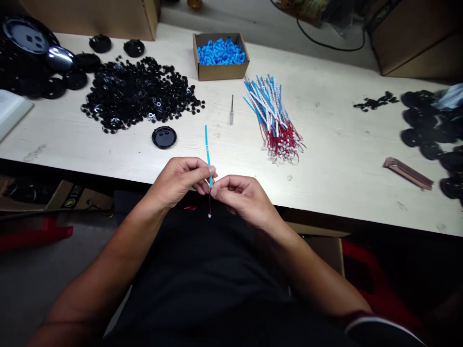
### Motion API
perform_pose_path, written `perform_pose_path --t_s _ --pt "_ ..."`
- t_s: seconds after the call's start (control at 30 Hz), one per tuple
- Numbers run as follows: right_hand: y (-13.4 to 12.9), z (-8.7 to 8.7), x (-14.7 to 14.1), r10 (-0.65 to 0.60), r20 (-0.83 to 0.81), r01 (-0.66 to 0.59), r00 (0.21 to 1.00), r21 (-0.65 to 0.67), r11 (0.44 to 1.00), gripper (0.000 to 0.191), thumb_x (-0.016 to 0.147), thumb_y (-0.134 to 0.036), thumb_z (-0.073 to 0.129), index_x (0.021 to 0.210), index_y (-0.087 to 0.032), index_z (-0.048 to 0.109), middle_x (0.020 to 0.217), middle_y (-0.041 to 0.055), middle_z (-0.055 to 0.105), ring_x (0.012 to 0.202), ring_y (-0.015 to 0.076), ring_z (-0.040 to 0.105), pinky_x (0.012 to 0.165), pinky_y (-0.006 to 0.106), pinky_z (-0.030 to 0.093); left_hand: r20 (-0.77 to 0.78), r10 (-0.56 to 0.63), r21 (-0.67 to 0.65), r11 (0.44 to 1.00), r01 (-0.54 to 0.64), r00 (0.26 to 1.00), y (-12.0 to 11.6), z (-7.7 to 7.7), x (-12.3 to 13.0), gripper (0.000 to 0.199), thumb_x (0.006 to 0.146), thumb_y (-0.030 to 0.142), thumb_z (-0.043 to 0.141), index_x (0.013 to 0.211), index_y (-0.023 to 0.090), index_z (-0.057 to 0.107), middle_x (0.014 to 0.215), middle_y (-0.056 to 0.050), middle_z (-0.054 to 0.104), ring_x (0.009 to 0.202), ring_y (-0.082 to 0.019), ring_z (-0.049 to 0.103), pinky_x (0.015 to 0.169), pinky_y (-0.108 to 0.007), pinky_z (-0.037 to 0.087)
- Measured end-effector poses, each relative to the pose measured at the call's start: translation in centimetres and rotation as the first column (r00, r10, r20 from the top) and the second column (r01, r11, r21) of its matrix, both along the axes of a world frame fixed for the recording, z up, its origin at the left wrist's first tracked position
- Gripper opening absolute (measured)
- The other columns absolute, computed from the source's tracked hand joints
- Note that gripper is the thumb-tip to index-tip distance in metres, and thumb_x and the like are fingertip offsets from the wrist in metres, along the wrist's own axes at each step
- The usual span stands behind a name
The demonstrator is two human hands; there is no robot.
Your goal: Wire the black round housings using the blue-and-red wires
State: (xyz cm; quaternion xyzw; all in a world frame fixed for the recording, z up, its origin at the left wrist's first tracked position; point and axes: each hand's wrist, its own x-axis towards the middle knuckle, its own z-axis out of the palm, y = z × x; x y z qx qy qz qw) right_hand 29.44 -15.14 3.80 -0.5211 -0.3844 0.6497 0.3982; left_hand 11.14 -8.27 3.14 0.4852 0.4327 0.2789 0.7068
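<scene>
My left hand (pixel 179 180) and my right hand (pixel 242 196) meet just below the front table edge. Their fingertips pinch a thin wire with a blue sleeve (pixel 207 152), which stands nearly upright between them. Below the fingers, a short dark red lead (pixel 210 205) hangs down, ending in a small white connector (pixel 210 216). The nearest loose item is a black round cap (pixel 164 137) on the tabletop, beyond and left of my left hand.
A pale wooden table (pixel 325 144) holds a heap of small black rings (pixel 141 94), a cardboard box (pixel 220 72) of blue pieces, a small screwdriver (pixel 231 111), a bundle of blue-and-red wires (pixel 273 118), a copper-coloured strip (pixel 408 173) and black discs (pixel 419 125).
</scene>
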Motion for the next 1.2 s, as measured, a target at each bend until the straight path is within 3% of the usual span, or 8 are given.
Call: perform_pose_path --t_s 0.23,0.37,0.53,0.77,0.87,1.03,1.2 --pt "-0.1 -0.3 -0.2 0.009 0.068 -0.012 0.998 0.050 0.999 0.013 0.084 -0.030 0.078 0.082 -0.017 0.079 0.072 0.0008 0.067 0.064 0.0122 0.054 0.058 0.024 0.040 -0.012 0.011 0.027 1.000 -0.011 1.000 0.1 -0.1 0.0 0.027 0.085 0.040 0.086 0.080 0.015 0.079 0.071 -0.004 0.077 0.060 -0.013 0.070 0.061 -0.023 0.058" --pt "0.7 0.5 0.6 -0.089 0.167 0.068 0.982 0.131 0.989 0.017 0.084 -0.034 0.080 0.081 -0.017 0.079 0.071 0.0008 0.066 0.061 0.0112 0.052 0.055 0.024 0.038 0.008 -0.005 0.012 1.000 0.005 1.000 0.1 0.5 -0.5 0.030 0.085 0.043 0.087 0.079 0.015 0.077 0.073 -0.004 0.077 0.060 -0.014 0.072 0.059 -0.022 0.058" --pt "2.4 1.0 0.9 -0.065 -0.035 0.064 0.997 -0.029 0.998 0.028 0.082 -0.042 0.081 0.073 -0.017 0.073 0.059 -0.0042 0.053 0.045 0.0067 0.038 0.044 0.024 0.028 -0.008 -0.170 0.019 0.985 0.170 0.985 -0.1 1.5 -0.6 0.035 0.084 0.047 0.087 0.076 0.015 0.077 0.073 -0.007 0.079 0.062 -0.017 0.073 0.058 -0.024 0.058" --pt "3.0 0.4 -0.2 -0.043 -0.088 0.039 0.995 -0.048 0.998 0.023 0.075 -0.037 0.084 0.074 -0.017 0.072 0.056 -0.0024 0.062 0.044 0.0069 0.040 0.042 0.022 0.029 -0.039 -0.252 -0.004 0.968 0.252 0.967 -0.1 1.2 -0.8 0.035 0.085 0.047 0.085 0.073 0.015 0.077 0.070 -0.008 0.079 0.060 -0.017 0.071 0.059 -0.025 0.057" --pt "3.4 0.4 -0.2 -0.057 -0.130 0.048 0.990 -0.066 0.997 0.022 0.074 -0.034 0.085 0.072 -0.017 0.070 0.053 -0.0042 0.057 0.043 0.0062 0.038 0.042 0.021 0.028 -0.007 -0.216 -0.018 0.976 0.216 0.976 -0.3 1.2 -0.9 0.033 0.088 0.046 0.083 0.079 0.015 0.077 0.074 -0.008 0.080 0.064 -0.017 0.074 0.061 -0.024 0.058" --pt "4.5 1.0 -0.2 -0.260 -0.250 0.246 0.933 -0.087 0.965 0.022 0.072 -0.029 0.085 0.070 -0.018 0.065 0.059 -0.0071 0.050 0.044 0.0042 0.033 0.041 0.021 0.028 0.112 -0.126 -0.086 0.987 0.136 0.986 -1.5 1.2 -0.9 0.033 0.096 0.047 0.075 0.102 0.015 0.077 0.083 -0.008 0.083 0.072 -0.019 0.079 0.068 -0.025 0.061" --pt "5.0 1.5 -0.5 -0.346 -0.261 0.330 0.901 -0.104 0.938 0.026 0.071 -0.030 0.085 0.074 -0.018 0.063 0.067 -0.0073 0.051 0.045 0.0031 0.032 0.041 0.021 0.027 0.100 -0.014 -0.103 0.994 0.025 0.995 -2.4 1.3 -1.1 0.032 0.091 0.042 0.082 0.105 0.014 0.078 0.080 -0.008 0.082 0.067 -0.019 0.078 0.065 -0.025 0.061"
